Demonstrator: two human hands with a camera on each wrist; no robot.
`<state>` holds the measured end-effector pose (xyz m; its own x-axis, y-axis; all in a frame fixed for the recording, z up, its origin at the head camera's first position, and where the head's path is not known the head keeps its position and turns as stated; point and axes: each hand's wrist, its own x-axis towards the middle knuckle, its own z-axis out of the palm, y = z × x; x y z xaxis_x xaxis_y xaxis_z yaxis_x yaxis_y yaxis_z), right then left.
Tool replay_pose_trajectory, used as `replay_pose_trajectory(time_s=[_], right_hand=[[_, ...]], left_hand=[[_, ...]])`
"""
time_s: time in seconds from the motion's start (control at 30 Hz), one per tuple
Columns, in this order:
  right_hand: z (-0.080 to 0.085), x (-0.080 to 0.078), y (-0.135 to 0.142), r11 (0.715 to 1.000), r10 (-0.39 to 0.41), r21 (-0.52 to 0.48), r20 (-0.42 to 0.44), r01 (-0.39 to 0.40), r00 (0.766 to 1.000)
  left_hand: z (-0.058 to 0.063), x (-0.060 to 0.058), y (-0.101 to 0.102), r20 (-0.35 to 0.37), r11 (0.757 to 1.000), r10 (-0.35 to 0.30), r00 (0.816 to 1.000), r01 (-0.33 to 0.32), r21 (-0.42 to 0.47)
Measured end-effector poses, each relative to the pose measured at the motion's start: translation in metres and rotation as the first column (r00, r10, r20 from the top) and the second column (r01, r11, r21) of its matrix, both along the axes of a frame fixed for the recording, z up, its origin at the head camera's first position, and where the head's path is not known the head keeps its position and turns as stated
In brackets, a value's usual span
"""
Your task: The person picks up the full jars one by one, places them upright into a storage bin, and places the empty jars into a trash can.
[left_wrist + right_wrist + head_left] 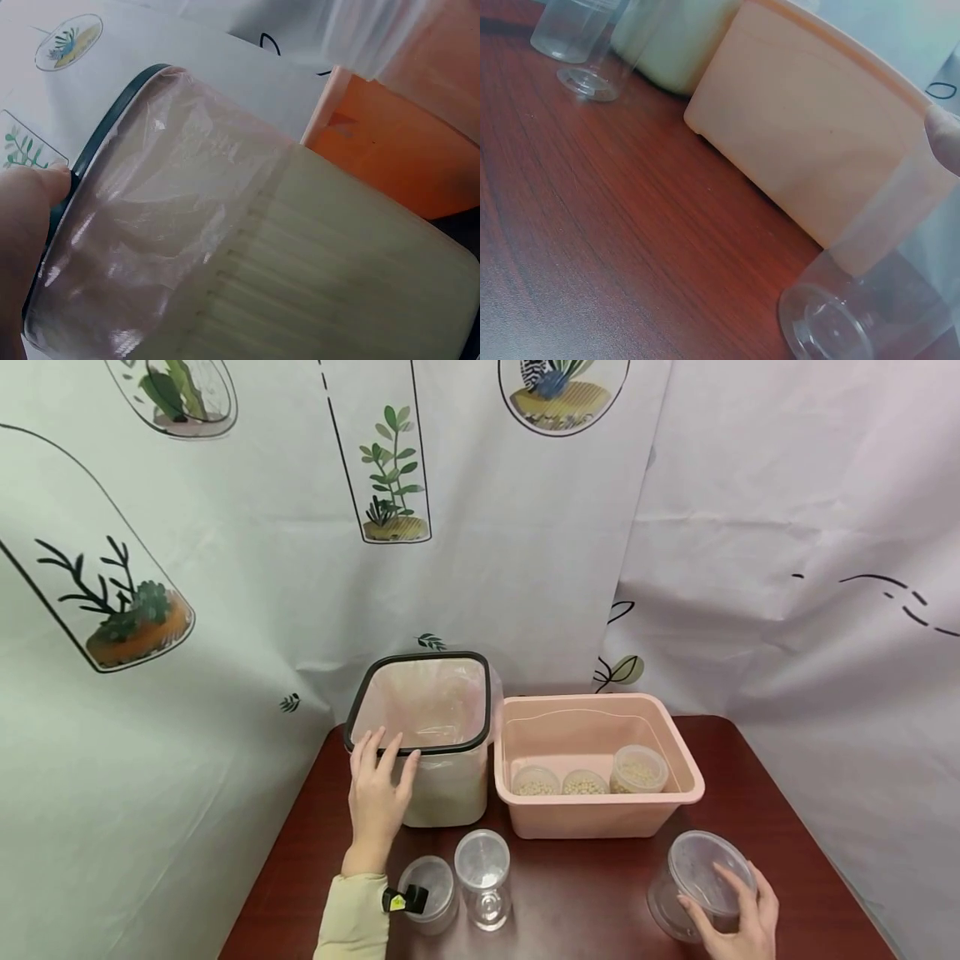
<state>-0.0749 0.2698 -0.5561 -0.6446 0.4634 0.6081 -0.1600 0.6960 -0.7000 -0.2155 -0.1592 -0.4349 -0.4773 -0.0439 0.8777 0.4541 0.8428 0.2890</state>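
My left hand (375,797) is at the near rim of the waste bin (446,789), its fingers fairly straight and spread. In the left wrist view the thumb (45,184) touches the bin's black rim, and a clear plastic liner (165,195) hangs over the outside. With thumb and fingers, my right hand (742,918) grips a wide clear jar (701,881) with a translucent lid, near its top at the table's right. In the right wrist view, the base of this jar (825,330) is close to the tabletop; contact is unclear.
A pink tub (592,818) stands right of the bin, with several lidded containers, including one of pale beads or beans (639,770), inside. Two clear lidded jars, a short jar (431,893) and a taller jar (483,877), stand before the bin. A printed cloth (525,593) hangs behind.
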Motion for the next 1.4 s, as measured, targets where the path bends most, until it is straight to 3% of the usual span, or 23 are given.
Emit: replay_pose_trajectory(time_s=[0.37, 0.83, 1.07, 1.2, 1.3, 1.4], right_hand=[[0.000, -0.001, -0.007, 0.995, -0.097, 0.026, -0.045, 0.098, 0.994], [0.020, -0.002, 0.007, 0.998, -0.003, 0.058, -0.189, 0.014, 0.982], [0.036, -0.006, 0.011, 0.996, 0.084, 0.057, -0.301, -0.070, 0.950], [0.065, -0.002, 0.003, 0.987, 0.160, 0.052, -0.364, -0.151, 0.918], [0.091, 0.002, -0.007, 0.974, 0.222, 0.048, -0.424, -0.223, 0.878], [0.104, 0.001, -0.010, 0.963, 0.260, 0.056, -0.462, -0.265, 0.848]], left_hand=[[-0.008, -0.008, -0.001, -0.053, 0.997, -0.055, 0.997, 0.057, 0.048], [-0.009, -0.008, -0.002, -0.059, 0.995, -0.066, 0.996, 0.070, 0.066], [-0.009, -0.007, -0.001, -0.057, 0.995, -0.069, 0.996, 0.073, 0.074], [-0.008, -0.007, 0.000, -0.054, 0.994, -0.071, 0.996, 0.075, 0.077], [-0.008, -0.006, 0.000, -0.054, 0.994, -0.071, 0.996, 0.075, 0.081], [-0.008, -0.006, -0.001, -0.054, 0.994, -0.070, 0.996, 0.075, 0.084]])
